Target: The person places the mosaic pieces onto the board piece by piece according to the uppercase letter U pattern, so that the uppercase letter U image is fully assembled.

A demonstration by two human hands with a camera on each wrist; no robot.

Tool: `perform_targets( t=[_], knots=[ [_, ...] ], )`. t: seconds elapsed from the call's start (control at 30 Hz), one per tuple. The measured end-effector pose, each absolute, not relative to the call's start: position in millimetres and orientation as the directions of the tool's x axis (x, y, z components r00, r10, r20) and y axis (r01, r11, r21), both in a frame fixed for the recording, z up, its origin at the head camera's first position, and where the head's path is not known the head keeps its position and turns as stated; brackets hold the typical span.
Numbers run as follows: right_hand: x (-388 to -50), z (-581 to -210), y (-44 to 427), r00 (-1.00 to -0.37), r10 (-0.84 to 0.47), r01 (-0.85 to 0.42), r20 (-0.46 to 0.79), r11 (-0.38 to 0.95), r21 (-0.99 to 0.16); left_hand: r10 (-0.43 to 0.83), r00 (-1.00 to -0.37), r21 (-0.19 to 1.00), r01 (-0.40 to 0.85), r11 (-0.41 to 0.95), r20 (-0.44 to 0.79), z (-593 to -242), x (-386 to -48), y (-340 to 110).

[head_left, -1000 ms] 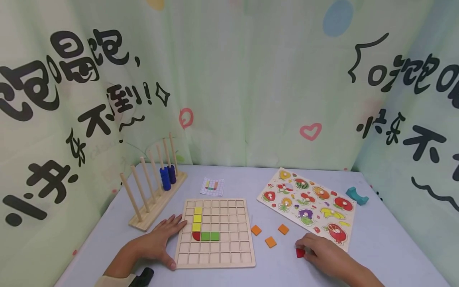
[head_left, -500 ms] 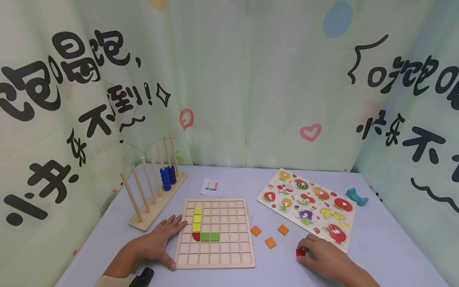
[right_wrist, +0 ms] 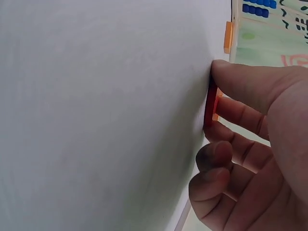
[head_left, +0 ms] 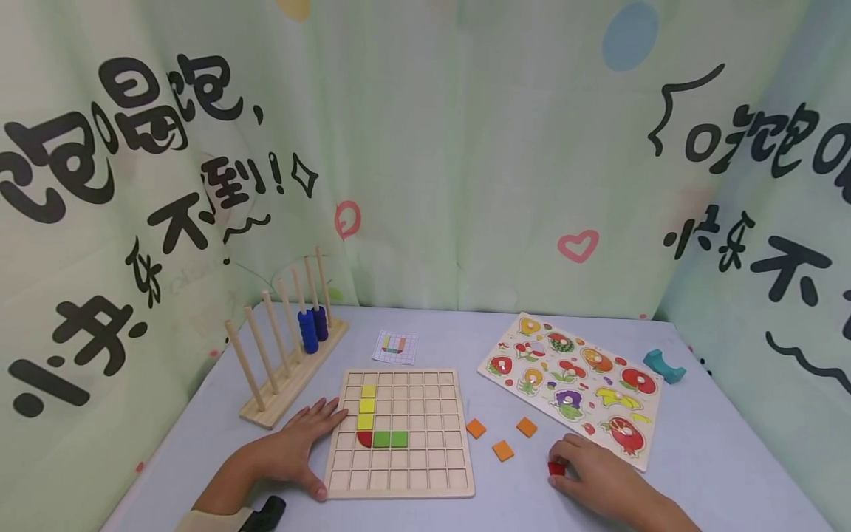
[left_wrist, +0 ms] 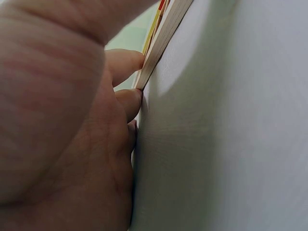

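Observation:
My left hand (head_left: 290,447) rests on the table with spread fingers, its fingertips and thumb touching the left edge of the wooden grid board (head_left: 432,414). In the left wrist view, fingertips (left_wrist: 129,62) meet the board's side (left_wrist: 166,36). Set in the grid are yellow tiles (head_left: 366,406) in a column, a red rounded tile (head_left: 365,439) below them, and two green tiles (head_left: 390,439) beside it. To the right, my right hand (head_left: 595,480) pinches a small red tile (head_left: 556,469) at the tabletop. Thumb and fingers lie at its opposite edges in the right wrist view (right_wrist: 210,103).
Orange square tiles (head_left: 503,451) lie between the board and my right hand. A fruit puzzle board (head_left: 532,391) sits behind that hand, with a teal arched piece (head_left: 665,366) beyond. A pegged wooden stand (head_left: 279,391) holding blue beads is at left; a pattern card (head_left: 395,347) lies behind the grid.
The right-hand fingers have shifted slightly around the red tile, which has stayed in nearly the same spot. The left hand and the grid board have not moved.

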State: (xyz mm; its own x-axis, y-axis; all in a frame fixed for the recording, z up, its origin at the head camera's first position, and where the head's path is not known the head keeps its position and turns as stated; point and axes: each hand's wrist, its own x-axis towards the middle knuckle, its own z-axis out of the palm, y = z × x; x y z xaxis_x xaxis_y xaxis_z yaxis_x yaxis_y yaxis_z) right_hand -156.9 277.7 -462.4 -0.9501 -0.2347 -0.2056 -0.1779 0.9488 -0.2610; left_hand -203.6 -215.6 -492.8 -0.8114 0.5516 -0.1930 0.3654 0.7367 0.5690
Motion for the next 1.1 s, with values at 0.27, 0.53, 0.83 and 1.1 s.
perform_targets(
  t=[0.27, 0.53, 0.83, 1.1],
  knots=[
    [-154, -465, 281, -0.938, -0.299, -0.245, -0.176, 0.93, -0.275, 0.553, -0.811, 0.573, 0.366, 0.733, -0.191, -493, -204, -215],
    [-155, -464, 282, -0.936, -0.317, -0.267, -0.156, 0.924, -0.275, 0.54, -0.817, 0.568, 0.351, 0.744, -0.202, -494, -204, -215],
    [-155, -459, 277, -0.913, -0.393, -0.364, -0.104, 0.904, -0.224, 0.543, -0.815, 0.571, 0.352, 0.741, -0.201, -495, -206, -216],
    [-161, -457, 266, -0.886, -0.456, -0.427, -0.084, 0.872, -0.239, 0.551, -0.811, 0.575, 0.362, 0.734, -0.194, -496, -206, -217]
  ],
)
